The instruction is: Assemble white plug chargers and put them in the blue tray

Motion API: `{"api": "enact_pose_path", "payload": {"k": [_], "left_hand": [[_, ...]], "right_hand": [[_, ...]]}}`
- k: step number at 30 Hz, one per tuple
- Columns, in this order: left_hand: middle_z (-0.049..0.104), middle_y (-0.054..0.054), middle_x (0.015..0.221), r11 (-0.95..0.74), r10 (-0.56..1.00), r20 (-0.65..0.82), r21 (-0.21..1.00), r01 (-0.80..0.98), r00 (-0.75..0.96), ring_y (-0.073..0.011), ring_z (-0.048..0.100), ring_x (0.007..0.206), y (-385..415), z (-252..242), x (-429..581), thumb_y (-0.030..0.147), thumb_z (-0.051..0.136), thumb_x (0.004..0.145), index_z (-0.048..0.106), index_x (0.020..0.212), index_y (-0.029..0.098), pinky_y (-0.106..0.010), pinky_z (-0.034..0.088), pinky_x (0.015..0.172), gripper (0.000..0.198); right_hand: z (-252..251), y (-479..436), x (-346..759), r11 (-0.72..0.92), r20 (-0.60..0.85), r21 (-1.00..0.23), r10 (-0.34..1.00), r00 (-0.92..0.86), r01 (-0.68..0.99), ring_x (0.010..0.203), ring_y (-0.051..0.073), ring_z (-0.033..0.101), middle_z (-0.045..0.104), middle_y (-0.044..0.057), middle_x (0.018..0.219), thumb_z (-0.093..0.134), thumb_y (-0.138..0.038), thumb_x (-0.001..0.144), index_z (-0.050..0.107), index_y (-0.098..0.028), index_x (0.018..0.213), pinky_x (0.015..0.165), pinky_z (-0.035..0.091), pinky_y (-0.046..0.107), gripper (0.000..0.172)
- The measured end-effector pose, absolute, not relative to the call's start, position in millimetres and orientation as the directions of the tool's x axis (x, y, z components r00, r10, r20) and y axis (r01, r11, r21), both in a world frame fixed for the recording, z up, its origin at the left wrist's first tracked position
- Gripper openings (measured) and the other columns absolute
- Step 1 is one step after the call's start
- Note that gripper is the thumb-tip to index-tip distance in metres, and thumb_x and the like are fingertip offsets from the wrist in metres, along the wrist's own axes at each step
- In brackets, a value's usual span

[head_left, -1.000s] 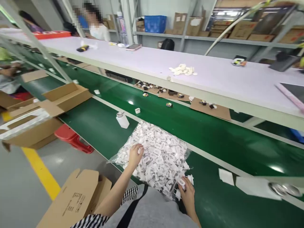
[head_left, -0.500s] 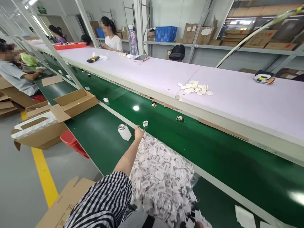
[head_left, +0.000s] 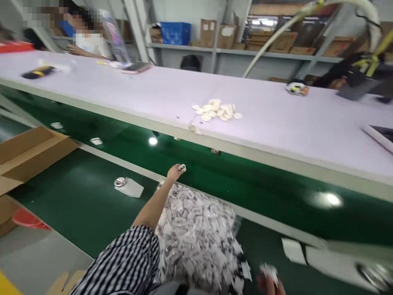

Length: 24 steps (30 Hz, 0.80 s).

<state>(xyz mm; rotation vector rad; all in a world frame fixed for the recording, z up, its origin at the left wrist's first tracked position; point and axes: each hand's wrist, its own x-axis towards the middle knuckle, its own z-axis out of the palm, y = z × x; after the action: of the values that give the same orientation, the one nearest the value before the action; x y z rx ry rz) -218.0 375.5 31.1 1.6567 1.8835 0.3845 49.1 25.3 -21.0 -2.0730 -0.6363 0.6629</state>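
Note:
Over the green conveyor belt (head_left: 199, 174), my left hand (head_left: 173, 173) is stretched out with its fingers closed on a small white oval plastic housing (head_left: 182, 167), whose open end shows dark openings. Low in the view, my right hand (head_left: 270, 287) pinches a small white plastic piece (head_left: 269, 271), blurred by motion. Between my arms lies a big heap of white plastic parts (head_left: 196, 233) on clear plastic film. Farther along the belt are more white housings (head_left: 96, 141), and a small circuit board (head_left: 215, 151) is partly hidden under the shelf edge.
A white bottle with a metal top (head_left: 132, 188) stands left of the heap. Cardboard boxes (head_left: 37, 149) sit farther left. Above the belt, a raised white shelf (head_left: 147, 94) carries a pile of white oval discs (head_left: 216, 110). Another person (head_left: 89, 41) is behind it.
My left hand has moved from the belt's edge onto the white housing and grips it. My right hand has come into fuller view with a white piece. The camera has turned right.

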Motion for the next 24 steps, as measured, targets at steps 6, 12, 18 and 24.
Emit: {"api": "enact_pose_path", "payload": {"k": [6,12,18,24], "left_hand": [[0.051,0.0,0.089,-0.359,0.833,-0.031,0.729,0.583,0.552,-0.0114,0.051,0.067,225.0,59.4,-106.8,0.024,0.055,0.062,0.051,0.092,0.021,-0.02,0.04,0.061,0.03],[0.05,0.001,0.09,-0.459,0.571,-0.09,0.789,0.408,0.816,-0.0107,0.051,0.07,79.5,50.2,-29.2,0.019,0.052,0.062,0.053,0.089,0.023,-0.02,0.041,0.064,0.028],[0.051,-0.002,0.093,-0.411,0.528,-0.218,0.78,0.471,0.821,-0.0132,0.051,0.078,14.1,2.3,18.6,0.011,0.052,0.06,0.053,0.088,0.017,-0.021,0.04,0.071,0.028],[0.053,-0.004,0.095,-0.304,0.624,-0.267,0.782,0.544,0.734,-0.0111,0.052,0.071,-11.6,-20.1,25.3,0.014,0.051,0.063,0.041,0.106,0.013,-0.022,0.041,0.069,0.044]], "right_hand": [[40.7,3.4,48.4,-0.232,-0.243,-0.966,0.643,0.726,-0.117,0.046,0.01,0.045,0.052,-0.001,0.054,0.049,-0.043,0.062,0.051,-0.015,0.072,0.045,0.038,0.024,0.03],[50.1,-42.9,80.0,-0.135,-0.195,-0.98,0.588,0.785,-0.143,0.043,0.007,0.039,0.046,-0.005,0.054,0.056,-0.036,0.058,0.049,-0.017,0.078,0.042,0.034,0.02,0.028],[23.6,-82.0,120.2,-0.28,-0.09,-0.948,0.69,0.718,0.151,0.073,0.016,0.051,0.053,0.007,0.091,0.051,-0.033,0.06,0.051,-0.018,0.078,0.058,0.044,0.028,0.024],[-2.0,-95.9,130.7,-0.294,-0.013,-0.763,0.898,0.44,0.576,0.084,0.018,0.05,0.054,0.006,0.094,0.041,-0.023,0.067,0.053,-0.019,0.08,0.07,0.043,0.033,0.019]]}}
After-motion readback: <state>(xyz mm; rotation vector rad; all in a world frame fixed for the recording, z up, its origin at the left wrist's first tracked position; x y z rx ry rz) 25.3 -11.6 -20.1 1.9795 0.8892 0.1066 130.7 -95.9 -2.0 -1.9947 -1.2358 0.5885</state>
